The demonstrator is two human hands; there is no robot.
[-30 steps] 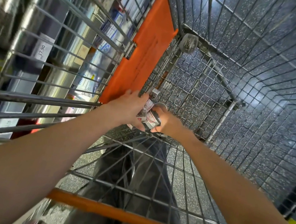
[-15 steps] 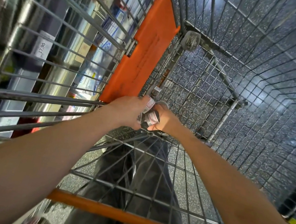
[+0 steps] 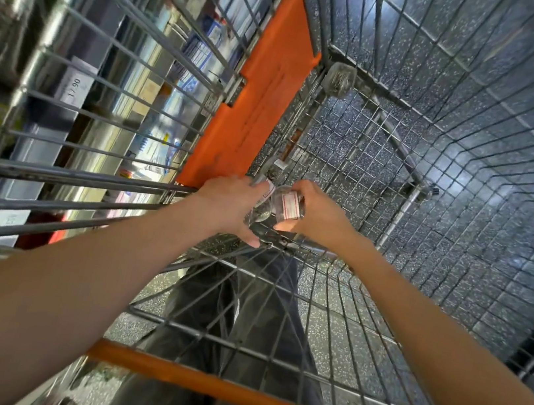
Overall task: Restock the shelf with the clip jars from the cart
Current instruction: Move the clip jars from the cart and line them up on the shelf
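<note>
Hands now apart, left hand (image 3: pixel 233 207) and right hand (image 3: pixel 317 215) fingers each round a clip jar (image 3: pixel 287 205).

A dark speckled floor (image 3: pixel 405 32) with pale flecks fills the right side and shows bright patches of reflected light. Along the left edge stands store shelving (image 3: pixel 86 36), blurred, with boxed goods and a white price tag (image 3: pixel 74 88) reading 17.90 fixed to a shelf rail. Lower on the left sit a grey shelf edge (image 3: pixel 18 165) and a bit of something red (image 3: pixel 57 237), too blurred to make out
</note>
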